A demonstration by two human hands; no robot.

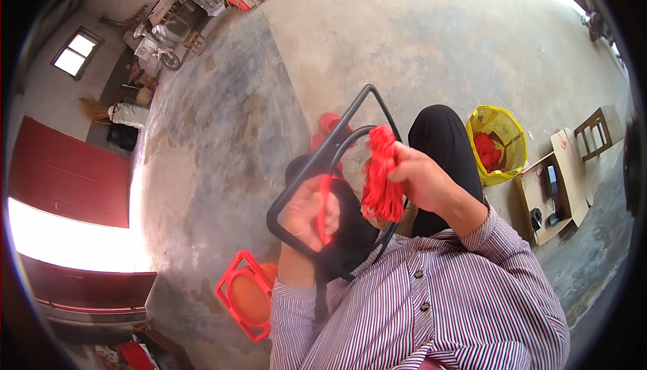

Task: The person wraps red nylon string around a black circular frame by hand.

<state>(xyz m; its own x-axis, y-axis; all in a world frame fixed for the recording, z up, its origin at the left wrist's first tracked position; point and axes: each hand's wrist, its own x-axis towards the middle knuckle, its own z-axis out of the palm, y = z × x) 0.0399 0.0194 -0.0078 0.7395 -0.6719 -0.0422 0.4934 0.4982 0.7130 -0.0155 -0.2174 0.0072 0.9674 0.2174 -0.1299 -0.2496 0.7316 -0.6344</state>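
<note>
My right hand is closed on a hanging bundle of red cord, its loose strands falling below the fingers. My left hand has its fingers wrapped round a slim red stick-like piece; whether it is a handle or wound cord I cannot make out. A black tubular frame with rounded corners stands over my lap, passing around my left hand and behind the bundle. A red plastic object, partly hidden by the frame, is beyond my knees.
A yellow bag holding more red material stands right of my knee. Beside it lies an open cardboard box with dark devices. A red stool is at my left. Clutter and a wheeled vehicle stand far left; a wooden stool stands right.
</note>
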